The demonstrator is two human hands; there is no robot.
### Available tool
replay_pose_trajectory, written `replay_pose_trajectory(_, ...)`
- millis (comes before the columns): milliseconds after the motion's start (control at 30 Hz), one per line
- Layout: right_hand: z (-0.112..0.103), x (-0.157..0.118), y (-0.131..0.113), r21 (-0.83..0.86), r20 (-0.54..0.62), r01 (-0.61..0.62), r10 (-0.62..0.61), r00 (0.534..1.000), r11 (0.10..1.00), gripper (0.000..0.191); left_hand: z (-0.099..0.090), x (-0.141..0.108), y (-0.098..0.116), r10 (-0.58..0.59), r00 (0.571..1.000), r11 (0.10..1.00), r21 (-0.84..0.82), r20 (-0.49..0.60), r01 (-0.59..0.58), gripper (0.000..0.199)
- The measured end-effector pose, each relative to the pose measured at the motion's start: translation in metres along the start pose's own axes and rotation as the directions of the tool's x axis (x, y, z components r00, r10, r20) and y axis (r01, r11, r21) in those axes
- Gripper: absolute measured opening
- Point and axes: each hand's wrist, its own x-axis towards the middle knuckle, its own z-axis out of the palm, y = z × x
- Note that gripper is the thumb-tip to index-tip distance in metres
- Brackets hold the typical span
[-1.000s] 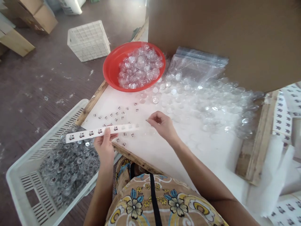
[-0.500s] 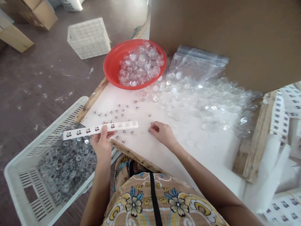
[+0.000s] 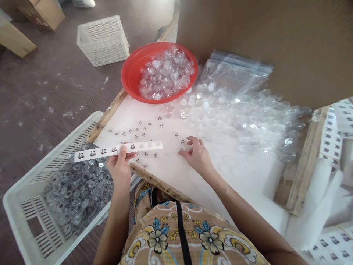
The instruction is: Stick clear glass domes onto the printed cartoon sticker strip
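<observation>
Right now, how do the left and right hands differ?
Grip: the left hand pinches a white strip with panda prints; the right hand has thumb and fingers parted, with nothing visibly held.
Place: the left hand is at the table's edge, beside the crate; the right hand is over the white tabletop, near small panda pieces.
Both are bare.

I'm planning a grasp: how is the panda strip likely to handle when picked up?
The panda strip probably weighs little, since it looks thin and narrow. It seems fairly stiff lengthwise, as both ends extend nearly straight past the left hand. Being so slender, though, it would likely bend if pushed end-on.
</observation>
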Motion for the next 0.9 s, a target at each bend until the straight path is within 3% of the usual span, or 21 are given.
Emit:
replay_pose_trajectory(100,0.004,0.011,-0.002,-0.109,0.037,-0.008,0.012,0.999,0.994,0.069,0.002,0.003,-0.002,-0.014,1.000,1.000,0.001,0.002,0.014,0.029)
replay_pose_trajectory(200,0.017,0.037,-0.017,-0.109,0.086,0.024,-0.014,0.996,0.994,0.062,0.003,0.004,-0.003,-0.011,1.000,1.000,0.016,0.015,0.011,0.028)
replay_pose_trajectory(300,0.032,0.061,-0.040,0.026,0.180,0.117,-0.120,0.976,0.993,0.051,0.002,0.003,-0.001,0.008,1.000,1.000,0.026,0.020,-0.009,0.028)
replay_pose_trajectory(367,0.036,0.066,-0.056,0.130,0.159,0.193,-0.213,0.964,0.972,0.040,-0.001,0.001,0.000,0.019,1.000,0.998,0.055,0.013,-0.019,0.027)
replay_pose_trajectory(500,0.029,0.052,-0.081,0.291,0.031,0.308,-0.330,0.943,0.906,0.027,-0.006,-0.006,0.000,0.027,1.000,0.992,0.125,0.011,-0.028,0.028)
replay_pose_trajectory(633,0.027,0.030,-0.102,0.392,0.110,0.427,-0.502,0.858,0.815,0.014,-0.001,-0.016,-0.002,0.047,0.995,0.971,0.230,0.091,-0.067,0.031)
replay_pose_trajectory(700,0.032,0.023,-0.109,0.369,0.088,0.469,-0.532,0.842,0.803,0.009,0.004,-0.020,-0.001,0.073,0.988,0.956,0.272,0.137,-0.109,0.030)
replay_pose_trajectory(800,0.040,0.015,-0.114,0.286,0.004,0.524,-0.547,0.837,0.802,0.009,0.012,-0.025,0.000,0.081,0.987,0.967,0.230,0.142,-0.112,0.030)
replay_pose_trajectory(900,0.034,0.012,-0.113,0.312,-0.071,0.554,-0.562,0.824,0.772,0.013,0.016,-0.025,0.001,0.013,0.992,0.993,0.114,0.124,-0.027,0.029)
